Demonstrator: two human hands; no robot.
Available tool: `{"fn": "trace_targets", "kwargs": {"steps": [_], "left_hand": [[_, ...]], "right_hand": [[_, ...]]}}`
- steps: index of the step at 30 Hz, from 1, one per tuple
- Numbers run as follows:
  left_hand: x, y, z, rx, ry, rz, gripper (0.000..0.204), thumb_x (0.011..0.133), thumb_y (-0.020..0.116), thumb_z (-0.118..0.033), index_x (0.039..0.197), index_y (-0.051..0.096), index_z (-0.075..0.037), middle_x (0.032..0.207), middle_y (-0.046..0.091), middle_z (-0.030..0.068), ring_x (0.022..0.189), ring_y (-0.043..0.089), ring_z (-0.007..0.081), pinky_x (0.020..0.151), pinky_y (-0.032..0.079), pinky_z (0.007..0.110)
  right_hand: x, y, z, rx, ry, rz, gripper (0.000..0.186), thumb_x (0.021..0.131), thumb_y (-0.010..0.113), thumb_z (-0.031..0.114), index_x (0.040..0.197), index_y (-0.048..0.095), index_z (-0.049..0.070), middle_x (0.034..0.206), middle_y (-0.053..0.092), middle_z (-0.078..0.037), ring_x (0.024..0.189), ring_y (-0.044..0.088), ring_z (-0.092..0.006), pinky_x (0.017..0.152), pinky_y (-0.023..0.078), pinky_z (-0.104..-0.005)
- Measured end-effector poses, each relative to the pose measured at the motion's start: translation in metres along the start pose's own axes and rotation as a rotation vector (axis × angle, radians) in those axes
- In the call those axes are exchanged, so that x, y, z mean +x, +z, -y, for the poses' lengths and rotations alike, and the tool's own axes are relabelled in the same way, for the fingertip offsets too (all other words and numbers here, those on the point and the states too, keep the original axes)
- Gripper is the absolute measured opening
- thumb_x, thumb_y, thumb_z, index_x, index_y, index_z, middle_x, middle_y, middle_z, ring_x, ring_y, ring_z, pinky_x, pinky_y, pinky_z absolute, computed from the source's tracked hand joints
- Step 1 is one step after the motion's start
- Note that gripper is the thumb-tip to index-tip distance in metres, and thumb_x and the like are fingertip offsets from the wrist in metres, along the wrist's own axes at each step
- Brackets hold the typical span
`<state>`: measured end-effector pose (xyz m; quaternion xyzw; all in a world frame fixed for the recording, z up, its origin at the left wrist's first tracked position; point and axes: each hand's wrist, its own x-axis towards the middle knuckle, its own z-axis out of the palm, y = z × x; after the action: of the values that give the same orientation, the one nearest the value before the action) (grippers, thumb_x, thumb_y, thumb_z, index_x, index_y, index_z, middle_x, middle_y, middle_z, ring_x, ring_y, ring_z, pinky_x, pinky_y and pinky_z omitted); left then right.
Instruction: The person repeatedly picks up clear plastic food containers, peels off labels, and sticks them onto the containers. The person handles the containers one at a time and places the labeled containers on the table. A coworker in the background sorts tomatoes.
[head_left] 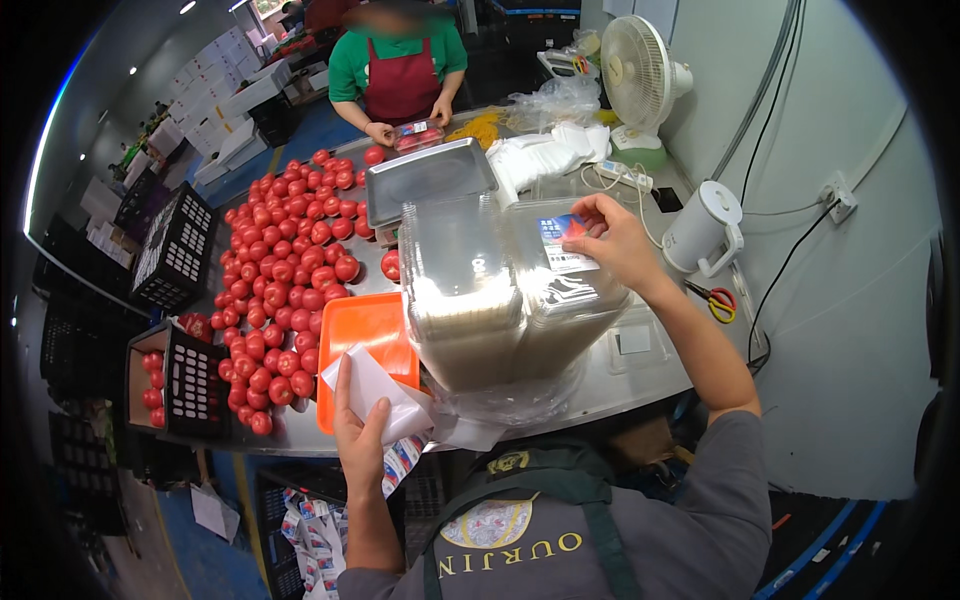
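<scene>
My left hand (362,435) holds a white strip of label backing paper (385,395) between thumb and fingers, over the near edge of an orange tray (350,318). Printed labels hang from the strip below. My right hand (618,240) has its curled fingers and thumb at the right edge of a blue, red and white label (562,243). That label lies on the top of the right-hand stack of clear plastic boxes (575,310). A second tall stack of clear boxes (460,270) stands directly to its left.
Loose tomatoes (290,260) cover the table's left side, beside black crates (195,385). A scale with a metal pan (430,180) stands behind the stacks. Across the table, a person in green (400,80) handles a tomato pack. At right are a fan (635,75), kettle (705,225) and scissors (718,302).
</scene>
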<state>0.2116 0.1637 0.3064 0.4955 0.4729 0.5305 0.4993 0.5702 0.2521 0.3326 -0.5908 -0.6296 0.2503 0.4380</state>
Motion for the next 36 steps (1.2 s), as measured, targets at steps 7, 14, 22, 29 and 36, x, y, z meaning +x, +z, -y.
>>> {"fn": "trace_targets", "kwargs": {"steps": [7, 14, 22, 29, 36], "left_hand": [[-0.005, -0.013, 0.009, 0.010, -0.063, -0.015, 0.037, 0.084, 0.056, 0.000, 0.121, 0.051, 0.004, 0.113, 0.055, 0.0104, 0.099, 0.055, 0.0145, 0.089, 0.042, 0.027], [-0.007, -0.006, 0.006, 0.012, -0.067, 0.036, 0.034, 0.085, 0.057, -0.001, 0.118, 0.054, 0.005, 0.111, 0.057, 0.0103, 0.097, 0.056, 0.0130, 0.086, 0.044, 0.026], [-0.008, 0.005, 0.013, -0.037, -0.096, 0.126, 0.036, 0.085, 0.056, -0.001, 0.121, 0.052, 0.004, 0.113, 0.056, 0.0110, 0.100, 0.055, 0.0145, 0.088, 0.044, 0.027], [-0.012, 0.022, 0.005, 0.129, 0.051, 0.043, 0.059, 0.078, 0.056, 0.004, 0.133, 0.036, 0.001, 0.126, 0.045, 0.0130, 0.111, 0.048, 0.0190, 0.095, 0.039, 0.031], [-0.017, 0.016, 0.023, 0.122, 0.034, -0.069, 0.043, 0.079, 0.056, 0.005, 0.121, 0.048, 0.003, 0.121, 0.048, 0.0131, 0.106, 0.051, 0.0183, 0.092, 0.041, 0.031]], "right_hand": [[-0.024, 0.033, 0.058, -0.495, -0.739, -0.121, 0.044, 0.072, 0.071, 0.020, 0.111, 0.055, 0.005, 0.118, 0.052, -0.013, 0.110, 0.049, -0.0288, 0.091, 0.039, -0.0425], [-0.033, 0.078, 0.059, -0.375, -0.862, -0.036, 0.030, 0.073, 0.069, 0.019, 0.096, 0.061, 0.002, 0.102, 0.062, -0.011, 0.099, 0.058, -0.0267, 0.084, 0.047, -0.0365], [-0.041, 0.073, 0.062, -0.335, -0.975, -0.183, 0.013, 0.070, 0.064, 0.003, 0.083, 0.062, 0.004, 0.083, 0.064, -0.008, 0.079, 0.062, -0.0230, 0.069, 0.050, -0.0324], [0.004, -0.077, 0.054, 0.424, -0.441, -0.646, 0.008, 0.083, 0.061, 0.005, 0.087, 0.065, 0.000, 0.084, 0.067, -0.005, 0.077, 0.062, -0.0114, 0.070, 0.047, -0.0228], [-0.044, -0.139, -0.250, 0.940, 0.643, -0.432, 0.021, 0.087, 0.055, 0.020, 0.094, 0.063, 0.001, 0.086, 0.065, -0.008, 0.071, 0.059, -0.0138, 0.062, 0.047, -0.0262]]}}
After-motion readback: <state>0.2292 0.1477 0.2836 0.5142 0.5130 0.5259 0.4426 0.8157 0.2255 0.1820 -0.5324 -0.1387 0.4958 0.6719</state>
